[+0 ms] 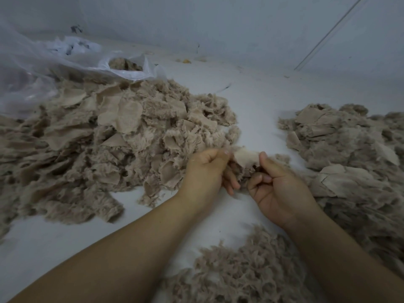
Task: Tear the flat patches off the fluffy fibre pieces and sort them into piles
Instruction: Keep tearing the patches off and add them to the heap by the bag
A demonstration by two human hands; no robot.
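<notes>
White surface (251, 101). Big mixed heap (105, 138) at 9 o'clock, second heap (354, 154) at 3, fluff-only pile (240, 270) at 6, plastic bag (43, 62) at 10. Centre: left hand (205, 169) and right hand (277, 189) both curled, pinching one fibre piece (246, 159), pale patch facing up.

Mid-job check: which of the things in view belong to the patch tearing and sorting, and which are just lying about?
In the job:
left hand and right hand, both gripping the fibre piece
big left pile
right pile
near pile

Lying about:
plastic bag, some fibre showing inside it
small crumbs by the wall
</notes>
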